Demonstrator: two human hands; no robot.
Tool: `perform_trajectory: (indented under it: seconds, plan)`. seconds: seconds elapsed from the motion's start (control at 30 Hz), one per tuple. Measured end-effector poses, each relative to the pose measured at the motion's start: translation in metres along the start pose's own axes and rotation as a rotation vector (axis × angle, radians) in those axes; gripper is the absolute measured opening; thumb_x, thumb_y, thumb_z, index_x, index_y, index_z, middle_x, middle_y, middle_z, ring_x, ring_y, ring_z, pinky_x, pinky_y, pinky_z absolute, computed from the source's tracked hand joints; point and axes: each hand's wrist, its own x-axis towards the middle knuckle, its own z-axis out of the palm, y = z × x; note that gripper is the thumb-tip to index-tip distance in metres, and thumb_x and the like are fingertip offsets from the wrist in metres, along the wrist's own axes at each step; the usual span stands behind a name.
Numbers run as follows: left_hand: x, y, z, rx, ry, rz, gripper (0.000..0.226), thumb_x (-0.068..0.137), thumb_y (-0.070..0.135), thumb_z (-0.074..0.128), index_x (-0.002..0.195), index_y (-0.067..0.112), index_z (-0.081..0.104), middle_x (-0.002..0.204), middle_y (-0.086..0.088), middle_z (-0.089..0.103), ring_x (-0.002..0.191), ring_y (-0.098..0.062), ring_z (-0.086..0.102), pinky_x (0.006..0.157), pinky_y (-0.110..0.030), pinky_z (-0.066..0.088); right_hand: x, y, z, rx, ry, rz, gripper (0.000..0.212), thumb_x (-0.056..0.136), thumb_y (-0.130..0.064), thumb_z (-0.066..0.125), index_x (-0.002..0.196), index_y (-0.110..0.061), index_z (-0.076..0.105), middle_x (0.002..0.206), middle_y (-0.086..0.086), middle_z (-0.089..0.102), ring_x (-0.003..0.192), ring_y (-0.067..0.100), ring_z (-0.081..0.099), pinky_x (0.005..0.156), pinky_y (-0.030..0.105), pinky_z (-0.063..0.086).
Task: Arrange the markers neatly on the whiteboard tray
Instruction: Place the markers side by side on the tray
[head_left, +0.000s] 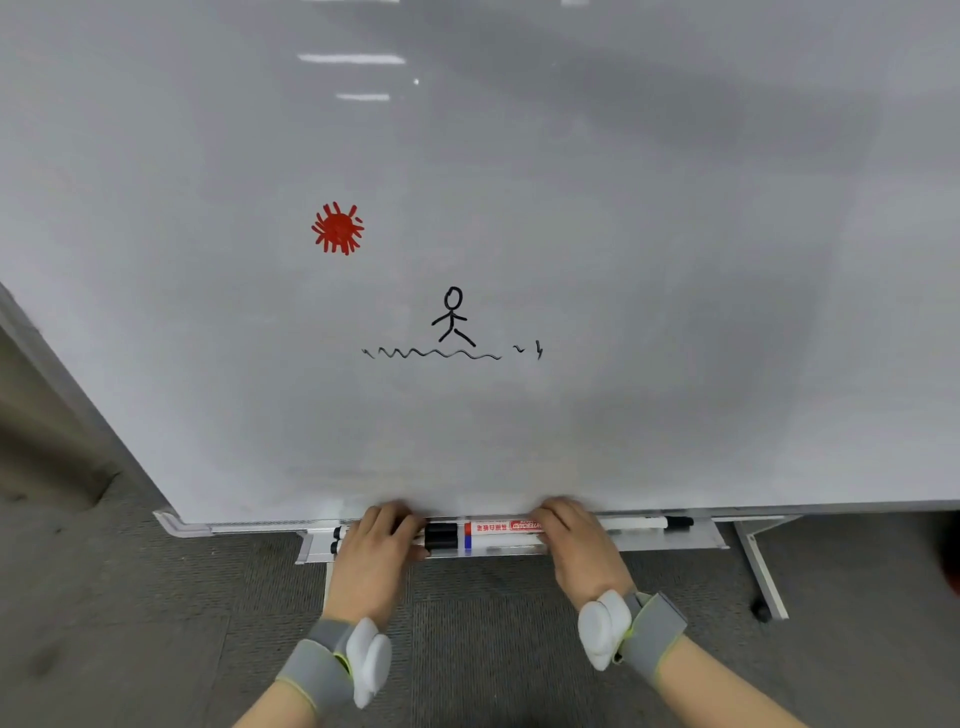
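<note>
Across nearly the whole view stands a whiteboard (623, 260) bearing a red sun drawing (337, 228) and a black stick figure (453, 317) over a wavy line. Below its lower edge runs the tray (696, 540), holding the markers end to end along its length. Both hands rest on them: the left hand (376, 545), fingers curled, its grip closed over two black-capped markers (441, 536); the right hand (576, 545), likewise curled, its grip closed over a red-labelled marker (501, 527) and one beneath. Another marker (649, 522) lies just right, untouched.
</note>
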Motion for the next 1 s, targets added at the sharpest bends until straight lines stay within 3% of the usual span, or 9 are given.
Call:
perform_trajectory:
  seconds: [0.2,0.27,0.37,0.43,0.57,0.7,1.0]
  plan:
    - [0.006,0.016,-0.003,-0.009,0.018,0.098,0.032,0.062,0.023,0.081,0.09,0.02,0.064,0.088,-0.001,0.066,0.079,-0.022,0.06,0.062,-0.03,0.05,-0.03,0.041,-0.017,-0.137,0.014,0.149,0.06,0.029,0.007,0.084,0.084,-0.01,0.067,0.082,0.006,0.071,0.072,0.023,0.068,0.058,0.03,0.057]
    - [0.009,0.025,0.002,0.016,0.036,0.153,0.017,0.075,0.031,0.062,0.09,0.023,0.062,0.087,0.002,0.064,0.081,-0.018,0.056,0.064,-0.028,0.046,-0.036,0.048,-0.018,-0.155,0.008,0.176,0.061,0.026,0.008,0.084,0.082,-0.009,0.068,0.082,0.007,0.071,0.071,0.024,0.069,0.056,0.03,0.057]
    - [0.015,0.041,0.004,0.027,-0.01,0.188,0.027,0.075,0.037,0.04,0.089,0.026,0.061,0.084,0.005,0.063,0.08,-0.015,0.053,0.063,-0.025,0.041,-0.036,0.053,-0.018,-0.148,0.009,0.203,0.057,0.028,0.009,0.085,0.08,-0.008,0.068,0.081,0.008,0.071,0.069,0.025,0.068,0.053,0.03,0.057]
    - [0.019,0.049,0.003,0.036,-0.028,0.201,0.026,0.075,0.037,0.042,0.088,0.025,0.061,0.083,0.005,0.063,0.078,-0.016,0.055,0.062,-0.026,0.042,-0.035,0.055,-0.017,-0.128,0.007,0.218,0.052,0.033,0.01,0.084,0.08,-0.007,0.067,0.082,0.01,0.071,0.069,0.026,0.068,0.051,0.029,0.056]
    - [0.023,0.055,0.004,0.011,-0.037,0.208,0.021,0.07,0.032,0.066,0.088,0.023,0.062,0.085,0.001,0.065,0.078,-0.02,0.061,0.064,-0.028,0.047,-0.034,0.061,-0.017,-0.105,-0.007,0.233,0.044,0.04,0.01,0.082,0.078,-0.007,0.066,0.083,0.011,0.07,0.072,0.028,0.067,0.051,0.03,0.056]
    - [0.022,0.051,0.007,0.037,-0.031,0.189,0.028,0.075,0.036,0.041,0.088,0.024,0.062,0.085,0.002,0.064,0.081,-0.017,0.052,0.069,-0.027,0.032,-0.034,0.065,-0.02,-0.104,-0.03,0.227,0.042,0.042,0.008,0.083,0.078,-0.006,0.066,0.082,0.011,0.07,0.071,0.028,0.067,0.05,0.029,0.055]
    - [0.027,0.051,0.003,0.035,-0.094,0.14,0.028,0.078,0.035,0.037,0.087,0.026,0.062,0.085,0.005,0.065,0.08,-0.016,0.058,0.069,-0.024,0.035,-0.03,0.06,-0.027,-0.091,-0.055,0.206,0.038,0.046,0.004,0.084,0.079,-0.006,0.066,0.081,0.01,0.07,0.072,0.027,0.067,0.056,0.03,0.056]
